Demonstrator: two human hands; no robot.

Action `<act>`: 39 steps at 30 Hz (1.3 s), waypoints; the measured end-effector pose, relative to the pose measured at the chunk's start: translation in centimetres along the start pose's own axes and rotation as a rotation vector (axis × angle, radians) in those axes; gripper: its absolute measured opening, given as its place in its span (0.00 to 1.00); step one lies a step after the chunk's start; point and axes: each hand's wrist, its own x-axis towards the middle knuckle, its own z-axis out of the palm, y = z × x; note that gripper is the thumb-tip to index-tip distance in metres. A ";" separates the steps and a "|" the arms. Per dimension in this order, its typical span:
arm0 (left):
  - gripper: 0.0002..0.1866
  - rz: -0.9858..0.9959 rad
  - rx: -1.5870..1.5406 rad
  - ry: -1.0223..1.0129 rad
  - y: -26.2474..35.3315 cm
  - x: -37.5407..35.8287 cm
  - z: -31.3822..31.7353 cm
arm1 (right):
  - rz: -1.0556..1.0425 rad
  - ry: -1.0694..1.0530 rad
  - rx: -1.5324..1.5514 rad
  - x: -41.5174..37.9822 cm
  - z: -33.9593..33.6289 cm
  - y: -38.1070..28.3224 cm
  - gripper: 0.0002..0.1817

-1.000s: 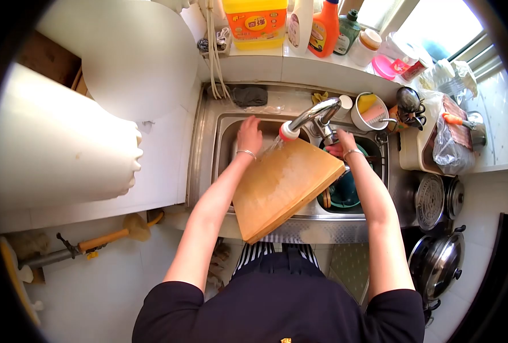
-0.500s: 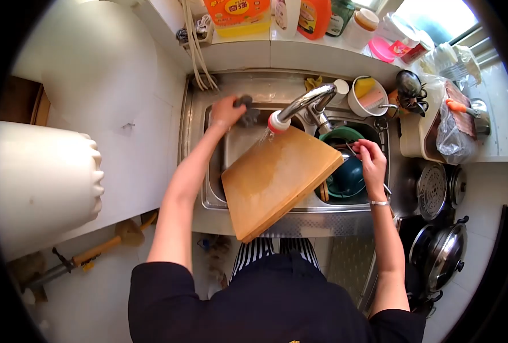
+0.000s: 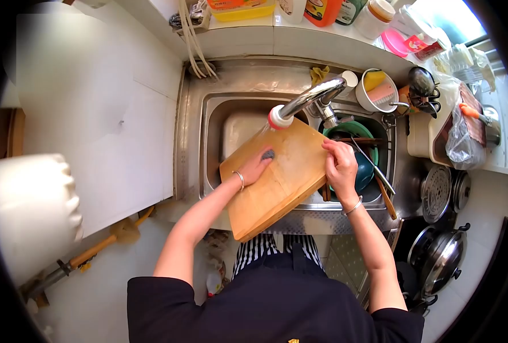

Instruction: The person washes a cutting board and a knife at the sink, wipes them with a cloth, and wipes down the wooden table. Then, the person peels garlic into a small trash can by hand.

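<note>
1. Kitchen backdrop: a steel sink (image 3: 194, 143).
2. My left hand (image 3: 255, 167) has its fingers together on a grey scrubber (image 3: 269, 154), against the board.
3. The wooden board (image 3: 293, 150) slants over the sink.
4. My right hand (image 3: 341, 167) has its fingers clamped on its corner.

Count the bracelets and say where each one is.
2. One bracelet is on the wrist of the left hand, which holds a scrubber on the board; the other bracelet is on the wrist of the right hand.
</note>
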 end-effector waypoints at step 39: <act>0.20 -0.063 -0.210 0.071 2.8 12.6 3.2 | -0.084 0.020 -0.046 0.5 0.7 0.2 0.12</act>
